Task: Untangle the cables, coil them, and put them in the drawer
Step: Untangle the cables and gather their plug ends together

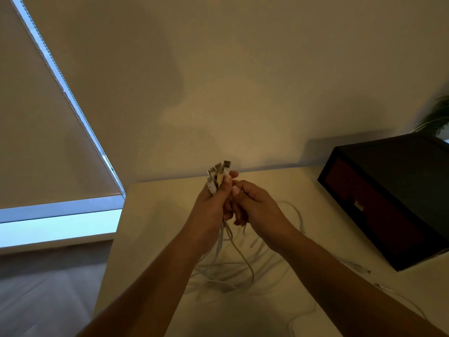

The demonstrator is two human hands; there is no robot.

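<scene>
Several white cables [228, 266] hang in a loose tangle from my hands down onto the cream table [155, 215]. My left hand [213, 203] grips a bunch of them just below their plugs [220, 173], which stick up above my fist. My right hand [255, 205] is curled right beside it, with its fingers round cable strands close under the left hand. A dark drawer box [388, 200] with a reddish front stands on the table at the right; its drawer looks shut.
A wall runs behind the table. A window with a lowered blind [48, 132] is at the left, with floor [48, 288] below the table's left edge. A plant [437, 115] shows behind the box. More cable ends [364, 271] lie near the box's front corner.
</scene>
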